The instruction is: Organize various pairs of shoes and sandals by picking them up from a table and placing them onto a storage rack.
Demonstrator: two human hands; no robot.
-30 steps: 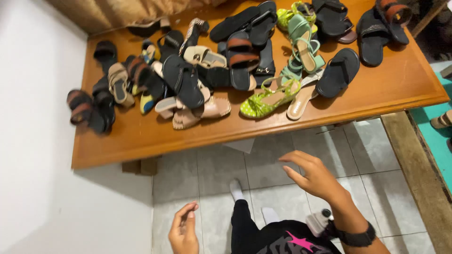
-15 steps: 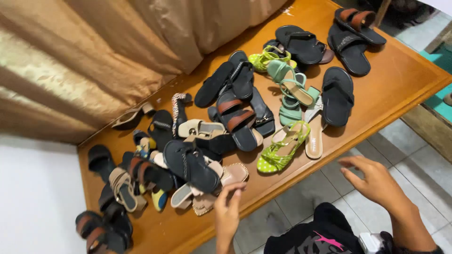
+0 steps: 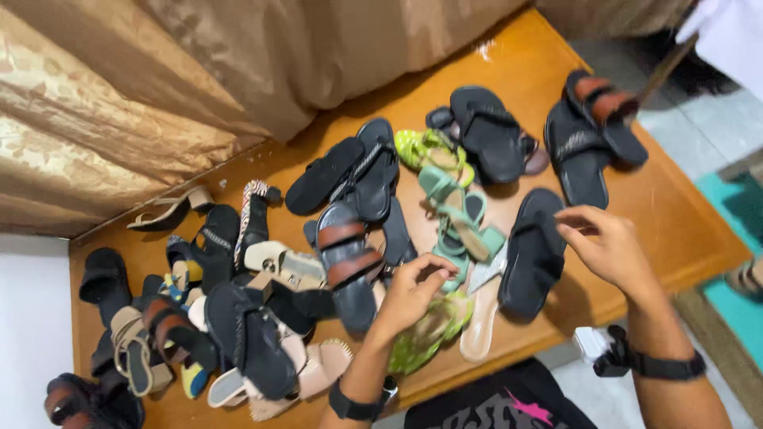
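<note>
Many sandals and slippers lie heaped on a wooden table [image 3: 683, 214]. My left hand [image 3: 409, 292] hovers with curled fingers over a lime green heeled sandal [image 3: 429, 330], beside a black sandal with brown straps [image 3: 346, 262]. It holds nothing that I can see. My right hand [image 3: 608, 248] is spread, fingers apart, at the edge of a black slide [image 3: 531, 254]. Mint green sandals [image 3: 453, 214] lie between the two hands. Each wrist wears a dark band.
Beige curtains [image 3: 199, 71] hang behind the table. More black slippers [image 3: 592, 131] lie at the far right, and brown and black sandals [image 3: 135, 349] pile up at the left. Tiled floor [image 3: 715, 127] and a teal mat [image 3: 739, 302] are on the right.
Both hands have risen from below the table edge onto the shoe pile. The left hand now reaches the lime green sandal, the right reaches the black slide. The camera has tilted up.
</note>
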